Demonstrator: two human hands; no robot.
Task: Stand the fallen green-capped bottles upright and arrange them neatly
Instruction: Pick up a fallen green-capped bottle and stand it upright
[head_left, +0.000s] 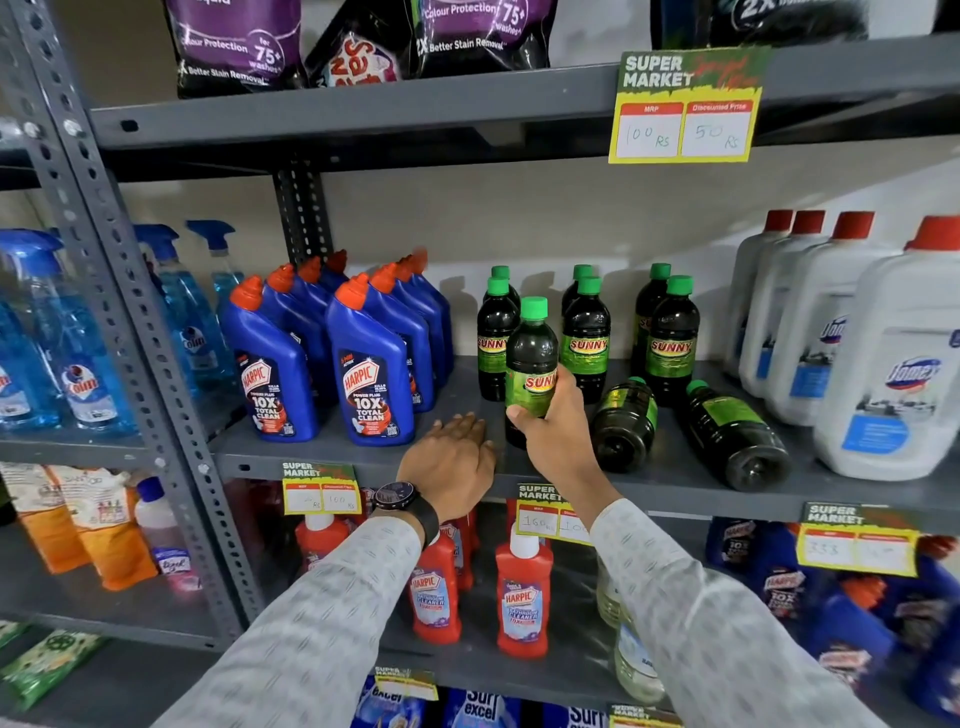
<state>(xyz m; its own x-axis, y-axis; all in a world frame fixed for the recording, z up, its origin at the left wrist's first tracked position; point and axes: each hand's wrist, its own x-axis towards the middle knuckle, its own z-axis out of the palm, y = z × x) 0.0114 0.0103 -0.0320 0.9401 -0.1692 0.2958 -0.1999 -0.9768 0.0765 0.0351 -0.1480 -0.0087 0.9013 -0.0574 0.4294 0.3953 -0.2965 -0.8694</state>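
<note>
My right hand (553, 431) grips a dark green-capped bottle (531, 353) around its lower body, holding it upright near the front of the grey shelf (332, 441). My left hand (452, 457), watch on the wrist, rests flat on the shelf edge just left of it, holding nothing. Behind stand several upright green-capped bottles in three rows, among them one at the left (496, 338), one in the middle (586, 340) and one at the right (672, 338). Two more lie on their sides with bases facing me: one (626, 423) right of my hand, another (732, 436) further right.
Blue Harpic bottles (363, 374) crowd the shelf's left part. Large white red-capped jugs (893, 374) stand at the right. Price tags (685, 106) hang from shelf edges. Red bottles (522, 597) fill the shelf below, and a perforated steel upright (130, 291) bounds the left side.
</note>
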